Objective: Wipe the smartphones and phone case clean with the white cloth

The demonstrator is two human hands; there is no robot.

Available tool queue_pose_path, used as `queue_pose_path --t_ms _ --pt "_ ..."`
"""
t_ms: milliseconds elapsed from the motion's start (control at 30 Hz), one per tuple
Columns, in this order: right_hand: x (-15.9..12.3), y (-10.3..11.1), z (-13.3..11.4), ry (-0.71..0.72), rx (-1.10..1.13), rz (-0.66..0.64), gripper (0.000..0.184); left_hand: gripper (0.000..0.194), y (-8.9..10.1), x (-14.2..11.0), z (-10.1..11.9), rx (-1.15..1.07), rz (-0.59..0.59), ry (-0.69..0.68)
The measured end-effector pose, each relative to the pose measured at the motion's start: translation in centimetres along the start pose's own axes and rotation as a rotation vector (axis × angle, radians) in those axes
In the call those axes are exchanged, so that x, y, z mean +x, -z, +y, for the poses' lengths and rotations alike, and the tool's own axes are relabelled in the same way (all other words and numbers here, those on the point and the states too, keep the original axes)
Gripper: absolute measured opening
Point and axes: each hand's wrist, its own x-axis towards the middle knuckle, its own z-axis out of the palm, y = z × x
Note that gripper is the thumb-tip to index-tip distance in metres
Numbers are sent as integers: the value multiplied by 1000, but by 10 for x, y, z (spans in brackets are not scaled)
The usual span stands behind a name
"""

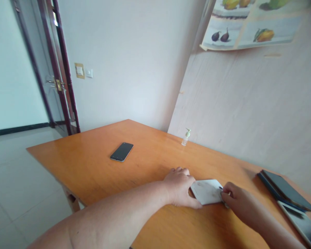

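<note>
A folded white cloth or paper (206, 191) lies flat on the orange wooden table (93, 166). My left hand (180, 186) rests on the table at its left edge, fingers curled, thumb against the white piece. My right hand (239, 202) is at its right edge, fingers pinched on the corner. Both hands touch the white piece, which stays on the tabletop.
A black phone (121, 151) lies face up toward the table's far left. A small clear pump bottle (186, 137) stands by the wall. Dark tablets or notebooks (287, 190) are stacked at the right edge. A door (58, 69) is at the back left.
</note>
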Motion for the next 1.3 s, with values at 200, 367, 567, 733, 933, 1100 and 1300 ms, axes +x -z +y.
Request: queue_pose_path --t_ms 200,367,567,733,933,1100,1300 --pt "-22 3 -50 110 64 -1 9 64 -4 1 0 2 48 5" --pt "-21 7 -54 100 157 -51 8 56 -3 0 1 -22 68 3" --pt "-5 13 -11 -171 20 77 10 51 -2 -2 1 -42 62 10" --pt "-21 4 -55 42 85 65 7 44 1 -2 3 -29 56 23" --pt "-15 13 -48 -65 88 45 11 48 3 -3 3 -21 38 13" --pt "-12 20 -34 -229 17 115 16 46 3 -3 3 -23 53 -10" --pt "-21 14 -63 39 135 59 14 30 6 -1 6 40 34 -20"
